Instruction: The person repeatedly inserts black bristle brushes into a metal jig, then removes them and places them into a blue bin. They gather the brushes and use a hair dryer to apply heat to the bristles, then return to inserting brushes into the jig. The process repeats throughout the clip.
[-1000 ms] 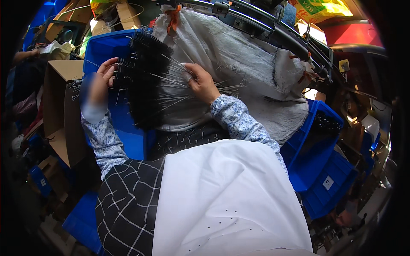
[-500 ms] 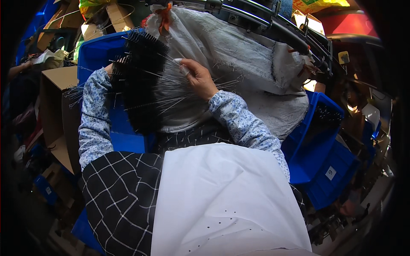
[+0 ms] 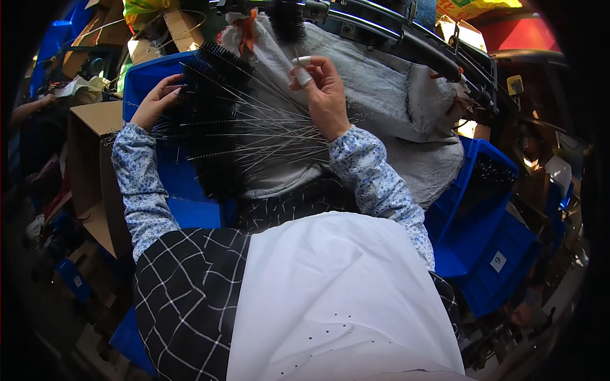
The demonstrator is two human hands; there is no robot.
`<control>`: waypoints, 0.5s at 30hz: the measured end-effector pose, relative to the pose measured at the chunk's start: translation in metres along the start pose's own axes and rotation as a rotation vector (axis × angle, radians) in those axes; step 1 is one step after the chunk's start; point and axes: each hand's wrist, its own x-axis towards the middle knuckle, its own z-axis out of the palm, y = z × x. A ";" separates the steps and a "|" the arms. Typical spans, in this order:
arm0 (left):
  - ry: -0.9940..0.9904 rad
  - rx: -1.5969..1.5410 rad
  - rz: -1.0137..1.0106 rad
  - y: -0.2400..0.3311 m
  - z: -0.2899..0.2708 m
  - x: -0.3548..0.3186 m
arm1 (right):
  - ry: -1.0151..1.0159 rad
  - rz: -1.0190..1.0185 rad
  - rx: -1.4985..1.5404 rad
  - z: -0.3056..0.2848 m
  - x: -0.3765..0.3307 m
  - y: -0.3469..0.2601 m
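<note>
A fanned bundle of wire brushes [image 3: 219,120] with black bristles and thin twisted-wire stems lies on a whitish woven sack [image 3: 375,82]. The stems point right, toward my right wrist. My right hand [image 3: 325,95], with white wrapping on its thumb and a finger, pinches the stem of a single brush [image 3: 285,22]. That brush's black head points up, near the metal frame. At the bundle's left edge is my left hand [image 3: 157,103], thumb and forefinger apart beside the bristle tips. Whether it touches them is hard to tell.
A blue bin [image 3: 149,70] stands behind the bundle, next to an open cardboard box [image 3: 95,117]. On the right is another blue bin [image 3: 467,209] with dark bristly pieces inside. A metal machine frame [image 3: 381,22] crosses the far side. Another person's arm [image 3: 32,108] shows far left.
My right hand has risen from the stems and now holds up one brush. My left hand has come out from behind the bundle to its left edge.
</note>
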 end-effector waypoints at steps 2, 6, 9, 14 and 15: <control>0.119 0.092 0.042 0.013 -0.011 -0.008 | 0.046 -0.175 0.050 -0.015 0.001 -0.022; 0.060 0.098 0.167 0.044 0.007 0.000 | 0.276 -0.462 -0.046 -0.064 -0.018 -0.083; 0.004 0.170 0.222 0.053 0.011 0.019 | 0.413 -0.482 -0.143 -0.096 -0.044 -0.134; -0.161 0.255 0.148 0.053 0.004 0.067 | 0.561 -0.466 -0.386 -0.148 -0.076 -0.180; -0.198 0.256 0.113 0.051 0.009 0.076 | 0.563 -0.427 -0.525 -0.160 -0.080 -0.183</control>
